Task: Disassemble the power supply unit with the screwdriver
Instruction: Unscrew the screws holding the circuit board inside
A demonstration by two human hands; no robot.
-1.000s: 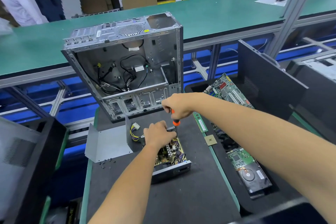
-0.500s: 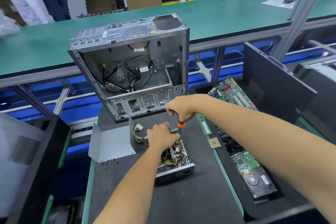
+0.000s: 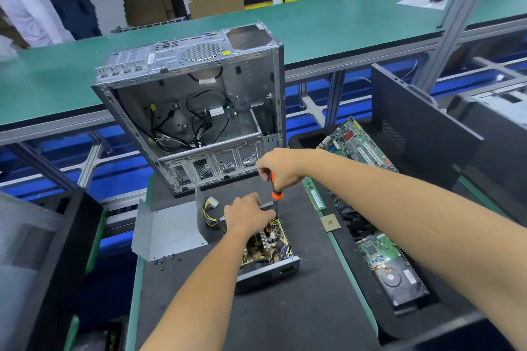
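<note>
The right hand [image 3: 278, 167] grips the orange screwdriver [image 3: 275, 186], its tip hidden behind the left hand [image 3: 246, 215], which curls over the opened power supply unit [image 3: 268, 251] mid-mat, covering its far end.

Open PC case [image 3: 196, 111] at the bench's [image 3: 285, 322] far edge; loose screws [image 3: 166, 261] near its left edge; RAM stick [image 3: 313, 194] and CPU chip [image 3: 330, 222] along its right edge.

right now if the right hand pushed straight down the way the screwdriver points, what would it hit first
Probably the far edge of the power supply unit, right beside the left hand; the screwdriver tip is hidden, so depth is uncertain.
</note>
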